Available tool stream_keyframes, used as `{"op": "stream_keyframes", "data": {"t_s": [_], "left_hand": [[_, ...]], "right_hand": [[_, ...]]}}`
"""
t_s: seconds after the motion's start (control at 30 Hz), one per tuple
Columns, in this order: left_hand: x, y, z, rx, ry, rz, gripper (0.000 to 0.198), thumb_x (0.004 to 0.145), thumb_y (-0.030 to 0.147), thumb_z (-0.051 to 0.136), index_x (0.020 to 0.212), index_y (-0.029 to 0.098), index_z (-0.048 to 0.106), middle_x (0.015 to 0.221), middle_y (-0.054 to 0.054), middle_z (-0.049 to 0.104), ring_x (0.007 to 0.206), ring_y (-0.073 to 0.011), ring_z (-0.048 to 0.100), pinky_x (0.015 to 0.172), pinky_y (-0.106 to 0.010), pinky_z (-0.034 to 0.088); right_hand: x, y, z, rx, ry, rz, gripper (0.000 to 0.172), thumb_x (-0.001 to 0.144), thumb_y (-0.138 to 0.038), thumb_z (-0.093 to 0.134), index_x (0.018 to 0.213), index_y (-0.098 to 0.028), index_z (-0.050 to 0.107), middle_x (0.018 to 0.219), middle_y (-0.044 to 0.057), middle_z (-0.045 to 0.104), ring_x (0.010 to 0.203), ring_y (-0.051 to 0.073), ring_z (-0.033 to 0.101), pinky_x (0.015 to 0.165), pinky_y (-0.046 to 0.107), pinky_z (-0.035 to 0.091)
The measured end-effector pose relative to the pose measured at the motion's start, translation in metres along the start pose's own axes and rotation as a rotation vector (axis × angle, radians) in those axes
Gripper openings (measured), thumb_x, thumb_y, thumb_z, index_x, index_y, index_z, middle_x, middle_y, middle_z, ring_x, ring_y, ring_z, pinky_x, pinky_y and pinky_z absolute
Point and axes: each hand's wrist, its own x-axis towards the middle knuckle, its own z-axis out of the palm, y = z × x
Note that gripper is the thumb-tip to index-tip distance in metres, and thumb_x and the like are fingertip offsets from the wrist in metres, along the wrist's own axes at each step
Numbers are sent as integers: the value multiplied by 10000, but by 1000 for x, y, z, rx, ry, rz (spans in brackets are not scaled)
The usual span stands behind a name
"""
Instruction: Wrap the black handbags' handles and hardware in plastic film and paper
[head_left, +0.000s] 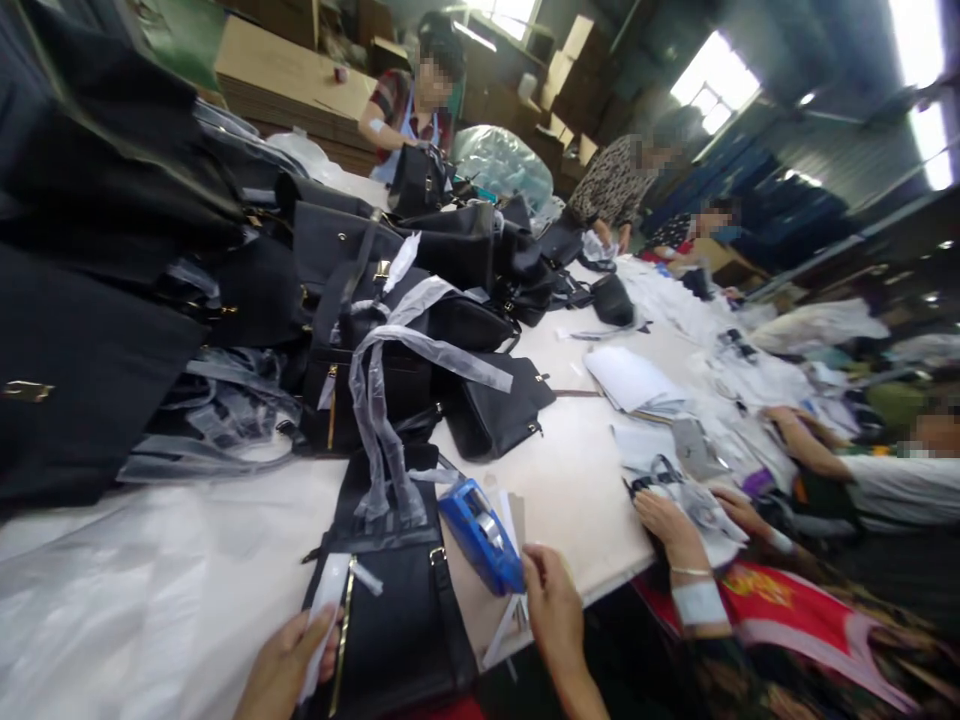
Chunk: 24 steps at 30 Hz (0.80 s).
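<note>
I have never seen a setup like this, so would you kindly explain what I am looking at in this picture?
There is no machine here: a person works with bare hands, and a camera worn on the head looks forward and down at them. The left hand holds a white strip over a black bag. The right hand is beside a blue tape dispenser; whether they touch is hard to tell. On the pale table are more black bags, some with straps in clear wrapping. Other people work around the table; one co-worker's hand shows at the right.
</note>
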Motion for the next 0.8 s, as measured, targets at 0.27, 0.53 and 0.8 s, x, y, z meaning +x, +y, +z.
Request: {"op": "stream_keyframes", "data": {"t_s": [0.27, 0.53, 0.8], "left_hand": [[-5, -6, 1, 51, -9, 25, 515, 637, 508, 740, 929, 102, 620, 623, 14, 618, 549, -110, 527, 535, -210, 444], [-12, -6, 1, 72, 13, 63, 522, 586, 494, 772, 896, 92, 647, 628, -5, 645, 548, -124, 556, 537, -226, 468], [-20, -3, 6, 53, 49, 86, 516, 550, 480, 793, 861, 92, 652, 615, -4, 643, 539, -124, 559, 525, -225, 470]], "right_hand": [[25, 79, -8, 89, -290, -9, 367, 840, -451, 474, 1024, -196, 661, 957, 73, 666, 889, 235, 604, 811, 370, 456], [29, 73, -12, 93, -280, -32, 209, 760, -361, 557, 734, -170, 637, 710, 21, 615, 699, 186, 574, 685, 298, 436], [6, 66, -36, 147, -313, -17, 245, 831, -410, 475, 755, -193, 561, 713, 8, 612, 677, 158, 577, 644, 260, 447]]}}
